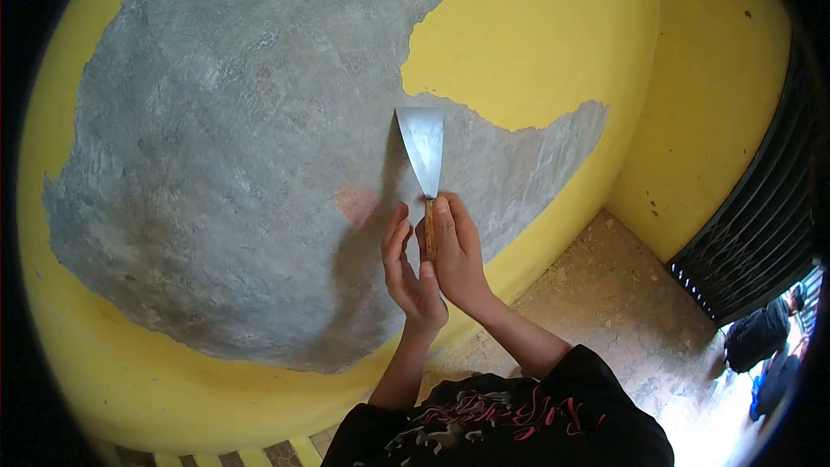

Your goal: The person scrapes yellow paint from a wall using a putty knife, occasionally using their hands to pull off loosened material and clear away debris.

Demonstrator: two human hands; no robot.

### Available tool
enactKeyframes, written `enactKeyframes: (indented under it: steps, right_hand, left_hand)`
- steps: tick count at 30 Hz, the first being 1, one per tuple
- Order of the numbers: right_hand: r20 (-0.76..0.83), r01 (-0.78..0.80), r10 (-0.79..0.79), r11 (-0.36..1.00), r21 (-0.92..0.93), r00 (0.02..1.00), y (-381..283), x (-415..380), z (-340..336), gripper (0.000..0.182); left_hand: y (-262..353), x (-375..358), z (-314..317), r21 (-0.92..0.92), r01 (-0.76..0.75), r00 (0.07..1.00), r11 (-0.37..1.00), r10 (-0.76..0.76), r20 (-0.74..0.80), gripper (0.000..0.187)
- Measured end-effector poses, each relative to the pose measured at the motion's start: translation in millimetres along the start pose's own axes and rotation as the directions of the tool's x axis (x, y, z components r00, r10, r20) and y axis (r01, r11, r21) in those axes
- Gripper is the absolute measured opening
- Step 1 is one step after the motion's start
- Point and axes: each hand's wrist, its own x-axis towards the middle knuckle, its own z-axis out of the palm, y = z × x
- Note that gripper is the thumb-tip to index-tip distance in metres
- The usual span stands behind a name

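Observation:
A putty knife [424,147] with a wide metal blade and a wooden handle points up in front of the wall. My right hand [458,251] is closed around its handle, thumb along the wood. Beside it on the left, my left hand [411,277] has its fingers curved and apart, close to the lower end of the handle; whether it touches the handle I cannot tell. Behind them is a large bare grey patch [216,147] with ragged edges, surrounded by yellow paint [527,35]. A small pinkish spot [356,206] shows on the grey.
Paint flakes lie scattered on the brown floor [605,294] at the lower right. A dark slatted metal gate [752,233] stands at the right. Past it, a person in dark clothes [756,337] is at the right edge. Striped tiles [281,454] show at the bottom left.

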Motion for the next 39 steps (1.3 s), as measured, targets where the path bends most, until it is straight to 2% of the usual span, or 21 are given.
enactKeyframes:
  steps: [2,3,5,7,8,10,11,14,15,16,17,19,20,22,24,27,32,35,37,38,39]
  right_hand:
    - [-0.191,0.156,-0.181,0.978,-0.142,0.965,-1.9,2.1,11.0,0.035]
    - [-0.193,0.159,-0.186,0.976,-0.146,0.963,-6.4,3.7,11.5,0.035]
    - [-0.065,0.195,-0.232,0.916,-0.350,0.971,-13.5,4.8,8.3,0.043]
    - [-0.020,0.242,-0.272,0.886,-0.395,0.962,-8.8,7.8,5.6,0.049]
    - [0.025,0.232,-0.248,0.861,-0.453,0.968,-15.2,6.2,5.3,0.051]
    - [0.066,0.220,-0.218,0.829,-0.515,0.974,-27.3,3.8,9.1,0.054]
    - [0.082,0.186,-0.168,0.846,-0.499,0.982,-32.4,2.8,12.3,0.057]
    - [0.074,0.095,-0.070,0.895,-0.436,0.995,-38.3,6.3,21.4,0.061]
    - [0.054,0.046,-0.027,0.923,-0.381,0.998,-38.5,8.5,22.8,0.062]
    - [0.048,0.040,-0.023,0.924,-0.380,0.999,-34.8,9.6,21.2,0.062]
    - [0.072,0.133,-0.114,0.914,-0.384,0.991,-28.3,10.6,18.5,0.063]
    - [0.099,0.234,-0.212,0.892,-0.386,0.972,-24.9,10.6,15.1,0.064]
    - [0.118,0.177,-0.142,0.908,-0.380,0.983,-24.2,7.0,13.3,0.065]
    - [0.134,0.117,-0.071,0.920,-0.374,0.988,-22.8,11.6,11.0,0.067]
    - [0.193,0.134,-0.088,0.961,-0.241,0.977,-20.4,16.9,12.2,0.078]
    - [0.196,0.132,-0.062,0.923,-0.362,0.979,-33.4,13.4,18.0,0.081]
    - [0.233,0.159,-0.084,0.932,-0.327,0.969,-34.6,19.4,16.1,0.082]
    - [0.239,0.108,-0.037,0.949,-0.295,0.970,-33.9,16.0,10.0,0.080]
    - [0.261,0.062,0.017,0.954,-0.293,0.965,-22.9,2.8,-5.0,0.081]
    - [0.205,0.037,0.041,0.931,-0.364,0.978,-6.3,-8.0,-18.6,0.083]
    - [0.151,0.014,0.058,0.900,-0.435,0.987,11.3,-19.0,-34.9,0.084]
  left_hand:
    - [-6.0,7.3,-4.3,-0.034,-0.010,1.000,0.999,0.009,-0.006,0.049]
    - [-8.1,10.6,-6.6,-0.022,-0.030,0.999,0.999,0.030,-0.017,0.048]
    - [-11.4,13.8,-8.3,-0.011,-0.044,0.999,0.999,0.044,-0.029,0.047]
    - [-13.8,14.8,-6.7,-0.031,-0.124,0.991,0.992,0.123,-0.051,0.048]
    - [-13.9,14.9,-5.0,-0.034,-0.119,0.992,0.992,0.117,-0.049,0.048]
    - [-12.1,15.2,-0.5,0.001,-0.286,0.953,0.958,0.284,-0.107,0.050]
    - [-11.4,15.3,0.0,-0.002,-0.280,0.954,0.960,0.278,-0.109,0.050]
    - [-4.1,25.1,1.9,0.013,-0.495,0.859,0.869,0.491,-0.145,0.047]
    - [-2.0,32.6,-0.2,0.011,-0.491,0.861,0.871,0.487,-0.143,0.047]
    - [-0.4,39.6,-5.5,-0.033,-0.524,0.852,0.851,0.524,-0.002,0.043]
    - [1.4,42.3,-9.2,-0.083,-0.548,0.821,0.832,0.555,0.137,0.039]
    - [8.6,30.0,-12.7,-0.068,-0.500,0.850,0.863,0.505,0.151,0.036]
    - [10.4,27.4,-12.5,-0.052,-0.454,0.875,0.889,0.457,0.158,0.032]
    - [10.5,39.9,-11.6,-0.055,-0.503,0.849,0.863,0.505,0.156,0.030]
    - [16.9,49.2,-7.1,-0.044,-0.491,0.863,0.870,0.493,0.112,0.028]
    - [19.0,48.4,-9.8,-0.057,-0.485,0.871,0.873,0.488,0.058,0.028]
    - [20.3,48.6,-9.6,0.061,-0.474,0.880,0.879,0.470,0.071,0.030]
    - [17.3,41.8,-11.7,0.079,-0.428,0.902,0.900,0.432,-0.030,0.029]
    - [14.9,22.5,-19.0,0.048,-0.267,0.961,0.963,0.269,-0.069,0.029]
    - [12.0,11.0,-24.1,0.047,-0.274,0.958,0.961,0.277,-0.070,0.029]
    - [7.7,-3.1,-29.8,0.114,-0.176,0.984,0.978,0.178,-0.001,0.028]
